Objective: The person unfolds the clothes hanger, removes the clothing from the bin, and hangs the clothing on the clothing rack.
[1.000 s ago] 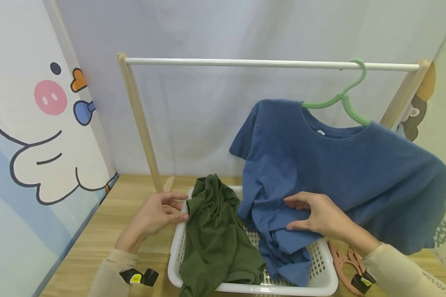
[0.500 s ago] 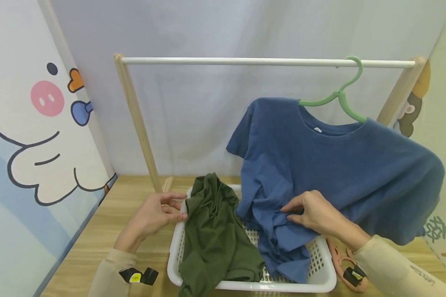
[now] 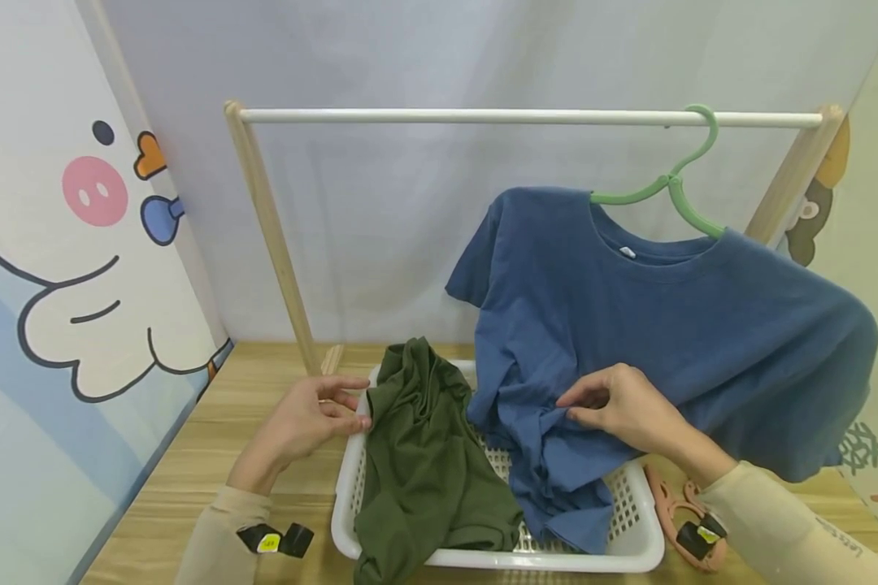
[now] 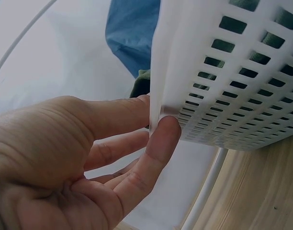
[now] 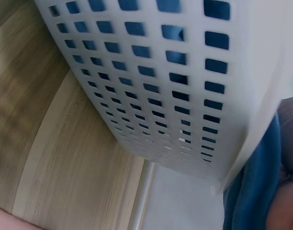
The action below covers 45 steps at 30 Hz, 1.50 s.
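A blue T-shirt [image 3: 629,325] hangs by its neck on a green hanger [image 3: 673,179], its lower left part bunched down into a white plastic basket [image 3: 468,559]. My right hand [image 3: 632,410] pinches a fold of the T-shirt between thumb and fingers, above the basket's right half. In the right wrist view, blue cloth [image 5: 254,187] shows beside the fingers, outside the rim. At the basket's left rim, my left hand [image 3: 307,422] grips with thumb and fingers on either side of the edge. A crumpled dark green garment [image 3: 432,463] lies in the basket, spilling over its front rim.
The hanger hooks over the white rod [image 3: 446,117] of a wooden-legged rack [image 3: 274,236]. A pink folding hanger [image 3: 684,520] lies on the wooden table [image 3: 190,455] right of the basket, partly under my right forearm. Cartoon-printed panels stand at both sides.
My right hand's thumb and fingers have closed on the T-shirt's fold and lifted slightly. The T-shirt's right side has swung a little left. My left hand stays at the basket rim.
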Each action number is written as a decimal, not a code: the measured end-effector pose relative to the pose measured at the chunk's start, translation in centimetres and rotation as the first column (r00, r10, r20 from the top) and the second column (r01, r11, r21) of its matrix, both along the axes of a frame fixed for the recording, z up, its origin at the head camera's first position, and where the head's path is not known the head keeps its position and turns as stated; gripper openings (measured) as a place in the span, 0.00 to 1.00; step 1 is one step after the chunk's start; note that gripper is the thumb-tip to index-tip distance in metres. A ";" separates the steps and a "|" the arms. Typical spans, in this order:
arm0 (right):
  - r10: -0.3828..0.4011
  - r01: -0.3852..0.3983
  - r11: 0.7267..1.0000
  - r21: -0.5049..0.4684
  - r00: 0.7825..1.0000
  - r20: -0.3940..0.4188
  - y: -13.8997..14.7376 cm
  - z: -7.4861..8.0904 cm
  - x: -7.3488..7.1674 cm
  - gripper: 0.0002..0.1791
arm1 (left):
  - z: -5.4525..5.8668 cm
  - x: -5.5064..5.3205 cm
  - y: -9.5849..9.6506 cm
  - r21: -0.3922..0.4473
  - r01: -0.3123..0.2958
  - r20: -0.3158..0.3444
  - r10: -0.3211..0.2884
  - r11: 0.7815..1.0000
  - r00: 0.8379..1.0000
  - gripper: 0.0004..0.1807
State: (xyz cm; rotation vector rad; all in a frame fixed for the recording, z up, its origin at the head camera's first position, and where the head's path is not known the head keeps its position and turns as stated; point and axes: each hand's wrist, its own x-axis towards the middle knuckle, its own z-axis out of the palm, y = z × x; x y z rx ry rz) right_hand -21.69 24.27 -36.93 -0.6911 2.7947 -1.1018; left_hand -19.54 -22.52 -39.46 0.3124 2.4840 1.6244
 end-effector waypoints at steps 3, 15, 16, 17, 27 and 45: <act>-0.008 0.008 1.000 -0.012 1.000 0.008 0.1 0.0 0.0 0.06 | 0.0 -0.1 0.0 -0.005 -0.002 -0.001 0.002 1.000 1.000 0.33; -0.011 0.013 0.998 -0.062 1.000 0.020 0.4 0.2 -0.1 0.06 | -0.1 -0.2 0.0 -0.009 -0.006 0.003 0.006 1.000 1.000 0.33; -0.014 0.016 0.997 -0.076 1.000 0.023 0.5 0.3 -0.1 0.05 | -0.1 -0.2 0.0 -0.006 -0.005 0.003 0.005 1.000 1.000 0.33; -0.018 0.020 0.996 -0.091 1.000 0.025 0.6 0.4 -0.1 0.05 | 0.0 -0.1 0.0 -0.004 -0.003 0.003 0.003 1.000 1.000 0.33; -0.079 0.060 0.984 -0.165 0.991 -0.111 0.9 4.5 -0.7 0.07 | 0.2 0.0 0.0 -0.003 -0.003 0.006 0.003 1.000 1.000 0.32; -0.399 0.238 0.847 -0.476 0.875 -0.274 2.2 11.8 -3.7 0.13 | 0.2 0.0 0.1 -0.005 -0.002 -0.002 0.002 1.000 1.000 0.32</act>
